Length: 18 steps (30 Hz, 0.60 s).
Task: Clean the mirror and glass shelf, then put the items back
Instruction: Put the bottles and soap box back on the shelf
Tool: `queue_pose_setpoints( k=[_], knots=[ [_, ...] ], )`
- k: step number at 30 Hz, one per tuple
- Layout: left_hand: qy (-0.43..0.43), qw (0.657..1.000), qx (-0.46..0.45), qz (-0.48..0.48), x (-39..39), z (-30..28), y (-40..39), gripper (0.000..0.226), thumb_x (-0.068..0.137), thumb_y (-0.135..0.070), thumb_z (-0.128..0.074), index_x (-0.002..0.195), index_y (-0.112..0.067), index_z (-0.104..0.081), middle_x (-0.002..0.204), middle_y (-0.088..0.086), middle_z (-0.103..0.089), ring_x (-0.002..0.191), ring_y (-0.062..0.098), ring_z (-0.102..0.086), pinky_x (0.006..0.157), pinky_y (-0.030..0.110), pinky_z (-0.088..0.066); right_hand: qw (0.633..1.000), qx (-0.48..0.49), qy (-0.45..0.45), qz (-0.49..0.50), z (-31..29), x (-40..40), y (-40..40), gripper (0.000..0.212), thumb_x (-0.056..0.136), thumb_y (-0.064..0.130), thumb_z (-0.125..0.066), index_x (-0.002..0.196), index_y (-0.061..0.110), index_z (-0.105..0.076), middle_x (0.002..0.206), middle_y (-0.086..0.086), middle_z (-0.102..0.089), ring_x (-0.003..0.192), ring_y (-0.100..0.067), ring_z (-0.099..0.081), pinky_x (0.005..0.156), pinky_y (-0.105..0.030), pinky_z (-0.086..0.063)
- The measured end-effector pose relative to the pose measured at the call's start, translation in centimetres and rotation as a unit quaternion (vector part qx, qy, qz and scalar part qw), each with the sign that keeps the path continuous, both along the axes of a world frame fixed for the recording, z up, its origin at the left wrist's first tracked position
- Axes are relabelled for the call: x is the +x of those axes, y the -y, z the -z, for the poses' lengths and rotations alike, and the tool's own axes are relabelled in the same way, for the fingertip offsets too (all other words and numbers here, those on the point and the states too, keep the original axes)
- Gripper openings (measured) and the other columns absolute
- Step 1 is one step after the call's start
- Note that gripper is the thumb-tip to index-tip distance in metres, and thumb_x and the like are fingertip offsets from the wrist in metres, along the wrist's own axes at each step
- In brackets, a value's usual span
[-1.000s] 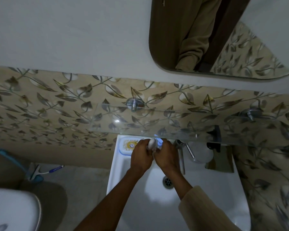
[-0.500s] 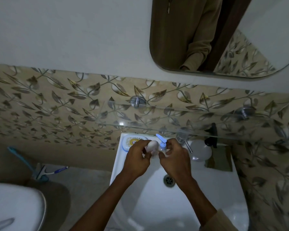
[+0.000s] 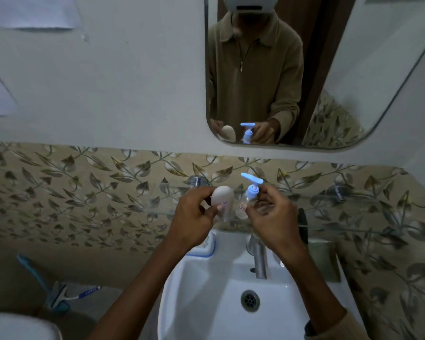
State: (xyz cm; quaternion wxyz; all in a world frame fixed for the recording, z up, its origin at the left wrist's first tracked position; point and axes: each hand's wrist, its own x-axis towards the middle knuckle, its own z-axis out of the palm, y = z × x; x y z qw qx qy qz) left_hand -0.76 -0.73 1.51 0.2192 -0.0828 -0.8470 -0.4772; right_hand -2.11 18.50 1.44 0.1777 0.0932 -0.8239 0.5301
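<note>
Glass shelf (image 3: 157,200) lay just beyond both hands: left hand (image 3: 194,219) gripped the white bottle (image 3: 221,196), right hand (image 3: 270,217) the pump bottle (image 3: 252,192) (both upright).

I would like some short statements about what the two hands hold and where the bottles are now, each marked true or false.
1. The left hand holds a white bottle. True.
2. The right hand holds a clear pump bottle with a blue pump head. True.
3. Both bottles already stand on the glass shelf. False: both are held in the hands, in front of the shelf.
4. The pump bottle lies in the sink. False: it is held up above the sink.
5. The mirror shows the reflection of both bottles. True.
</note>
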Motion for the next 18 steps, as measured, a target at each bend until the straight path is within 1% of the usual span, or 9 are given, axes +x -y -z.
queue_pose_setpoints(
  k=[2,4,5,7,9,10,13,15,18],
  knots=[
    [0.029,0.999,-0.003,0.011,-1.3,-1.0,0.3,0.028,0.079,-0.006,-0.075,0.104,-0.018,-0.071,0.092,-0.007,-0.067,0.085,0.013,-0.060,0.066,0.020,-0.048,1.000,-0.001,-0.001,-0.001,-0.5,-1.6,-0.2,0.044,0.077,0.017,-0.082,0.112,0.040,-0.066,0.080,0.017,-0.072,0.074,-0.003,-0.068,0.064,-0.018,-0.056],
    [0.057,0.998,-0.016,0.035,-2.5,-1.7,0.5,0.026,0.080,-0.002,-0.073,0.104,-0.012,-0.071,0.097,0.001,-0.068,0.092,0.023,-0.061,0.076,0.033,-0.050,1.000,-0.003,0.017,-0.013,-0.9,-3.0,-0.4,0.043,0.078,0.015,-0.081,0.111,0.038,-0.068,0.083,0.022,-0.072,0.078,0.000,-0.068,0.066,-0.014,-0.054],
    [0.068,0.996,-0.026,0.047,-3.1,-1.8,0.7,0.026,0.081,0.000,-0.072,0.104,-0.009,-0.071,0.098,0.006,-0.068,0.093,0.026,-0.061,0.079,0.036,-0.050,0.999,-0.003,0.030,-0.023,-0.8,-3.5,-0.5,0.043,0.078,0.013,-0.082,0.109,0.038,-0.068,0.084,0.022,-0.072,0.079,0.000,-0.067,0.069,-0.015,-0.053],
    [0.087,0.994,-0.034,0.063,-4.1,-2.0,0.8,0.025,0.083,0.002,-0.070,0.107,-0.007,-0.069,0.100,0.010,-0.068,0.092,0.027,-0.061,0.080,0.030,-0.049,0.998,0.009,0.047,-0.037,-0.6,-4.6,-0.7,0.042,0.078,0.008,-0.081,0.105,0.037,-0.067,0.086,0.015,-0.073,0.080,-0.005,-0.069,0.076,-0.025,-0.056],
    [0.100,0.992,-0.023,0.067,-4.8,-2.0,1.0,0.029,0.085,0.002,-0.068,0.112,-0.010,-0.068,0.103,0.008,-0.069,0.091,0.022,-0.060,0.076,0.017,-0.046,0.997,0.021,0.052,-0.045,-0.2,-5.2,-0.8,0.043,0.078,0.006,-0.080,0.104,0.036,-0.066,0.089,0.011,-0.074,0.082,-0.007,-0.069,0.081,-0.032,-0.058],
    [0.103,0.992,-0.021,0.066,-5.1,-1.9,1.2,0.030,0.085,0.002,-0.068,0.113,-0.011,-0.067,0.105,0.007,-0.069,0.091,0.020,-0.059,0.075,0.015,-0.044,0.997,0.023,0.051,-0.050,0.1,-5.4,-0.8,0.043,0.078,0.006,-0.080,0.104,0.038,-0.066,0.090,0.011,-0.074,0.083,-0.005,-0.069,0.082,-0.032,-0.058],
    [0.102,0.992,-0.029,0.063,-5.6,-1.7,1.5,0.029,0.086,0.000,-0.068,0.114,-0.008,-0.066,0.107,0.008,-0.068,0.093,0.020,-0.059,0.077,0.017,-0.043,0.997,0.031,0.043,-0.057,0.8,-5.9,-0.9,0.043,0.077,0.009,-0.080,0.105,0.039,-0.068,0.090,0.015,-0.073,0.082,0.001,-0.068,0.078,-0.025,-0.056],
    [0.094,0.993,-0.026,0.062,-5.7,-1.6,1.6,0.029,0.087,0.000,-0.068,0.113,-0.013,-0.066,0.106,0.004,-0.068,0.094,0.019,-0.060,0.078,0.013,-0.043,0.997,0.037,0.042,-0.052,1.2,-6.1,-0.8,0.042,0.075,0.013,-0.082,0.104,0.040,-0.068,0.088,0.018,-0.072,0.081,0.001,-0.067,0.075,-0.022,-0.054],
    [0.088,0.994,-0.018,0.060,-5.8,-1.3,1.8,0.033,0.088,-0.002,-0.067,0.114,-0.021,-0.063,0.107,0.001,-0.067,0.096,0.018,-0.060,0.082,0.019,-0.045,0.997,0.049,0.039,-0.045,1.6,-6.0,-0.6,0.051,0.073,0.020,-0.084,0.104,0.053,-0.061,0.091,0.028,-0.068,0.081,0.003,-0.065,0.072,-0.019,-0.052]
  ],
)
